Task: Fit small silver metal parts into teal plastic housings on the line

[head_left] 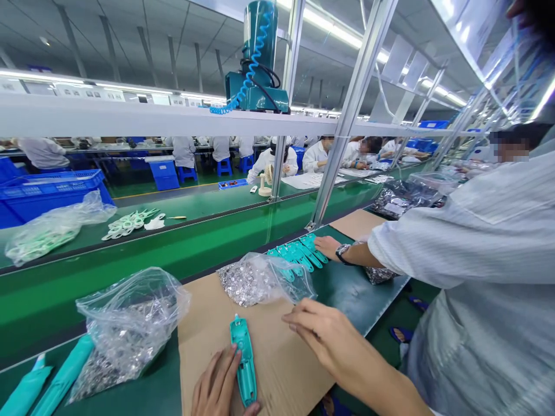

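Observation:
A teal plastic housing half (pixel 246 370) lies on a sheet of cardboard (pixel 281 358) with its hollow side up and a pale tip at its far end. My left hand (pixel 217 384) steadies it, fingers along its left edge and thumb at the near end. To the right, my right hand (pixel 325 332) hovers above the cardboard, apart from the housing. Its fingertips are drawn together as in a pinch; anything between them is too small to make out. Just beyond is an open clear bag of small shiny metal parts (pixel 245 283).
Another bag of metal parts (pixel 125 341) sits at left, beside teal housings (pixel 65 375). A co-worker's hand (pixel 328 247) touches a row of teal housings (pixel 299 254); their body fills the right side. Metal posts (pixel 347 127) rise behind the bench.

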`<state>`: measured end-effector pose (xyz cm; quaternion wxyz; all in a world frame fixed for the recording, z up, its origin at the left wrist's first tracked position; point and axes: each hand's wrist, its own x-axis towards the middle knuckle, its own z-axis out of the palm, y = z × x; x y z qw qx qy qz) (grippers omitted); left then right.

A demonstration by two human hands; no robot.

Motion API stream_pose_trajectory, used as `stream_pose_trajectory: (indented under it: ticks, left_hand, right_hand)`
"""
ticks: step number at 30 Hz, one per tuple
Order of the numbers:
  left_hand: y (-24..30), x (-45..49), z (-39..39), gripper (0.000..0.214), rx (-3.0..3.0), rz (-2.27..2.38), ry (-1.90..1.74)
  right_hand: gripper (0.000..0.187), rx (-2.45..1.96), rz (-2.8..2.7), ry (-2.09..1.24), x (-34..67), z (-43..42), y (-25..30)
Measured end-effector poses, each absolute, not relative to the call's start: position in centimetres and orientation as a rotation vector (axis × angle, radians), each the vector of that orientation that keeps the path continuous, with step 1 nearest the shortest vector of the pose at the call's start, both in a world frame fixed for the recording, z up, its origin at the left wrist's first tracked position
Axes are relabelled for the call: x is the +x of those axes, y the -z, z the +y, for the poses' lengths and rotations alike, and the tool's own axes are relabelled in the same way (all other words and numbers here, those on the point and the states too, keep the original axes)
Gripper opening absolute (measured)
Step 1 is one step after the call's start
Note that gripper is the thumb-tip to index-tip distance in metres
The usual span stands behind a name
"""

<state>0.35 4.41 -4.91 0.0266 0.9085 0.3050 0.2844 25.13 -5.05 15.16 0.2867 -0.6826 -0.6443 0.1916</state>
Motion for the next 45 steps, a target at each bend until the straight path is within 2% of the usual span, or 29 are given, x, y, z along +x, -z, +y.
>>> stream_pose_trajectory:
  ticks: [3, 8, 14, 21, 29, 35, 41, 45]
  left_hand:
    - [2.9, 0.1, 3.5, 0.076, 2.794, 0.916, -0.809]
    - [-0.1, 0.0, 2.3, 0.069, 2.659, 0.983, -0.536]
    - [-0.1, 0.0, 2.2, 0.073, 2.592, 0.955, -0.478]
    - [0.0, -0.1, 2.3, 0.081, 2.535, 0.949, -0.478]
    - [0.2, -0.3, 2.1, 0.087, 2.494, 0.952, -0.472]
    - [0.0, -0.3, 2.1, 0.087, 2.471, 0.967, -0.461]
    - [0.0, -0.2, 2.1, 0.086, 2.487, 0.957, -0.466]
    - [0.6, -0.1, 2.2, 0.083, 2.524, 0.981, -0.533]
  right_hand:
    - [0.037, -1.828, -1.771, -0.676, 23.7, -4.9, -11.8]
    - [0.023, -1.881, -1.736, -0.817, 21.7, -3.2, -7.2]
    - [0.027, -1.736, -1.943, -0.792, 20.5, -1.1, -5.0]
    - [0.029, -1.795, -2.178, -0.611, 19.8, -0.5, -3.9]
    - [0.037, -1.871, -2.441, -0.292, 19.4, 0.1, -5.1]
    - [0.031, -1.777, -2.527, 0.033, 19.4, -0.2, -4.4]
    - [0.033, -1.764, -2.5, 0.0, 20.4, -0.4, -2.8]
    - [0.031, -1.777, -2.51, -0.011, 20.5, -0.4, -3.5]
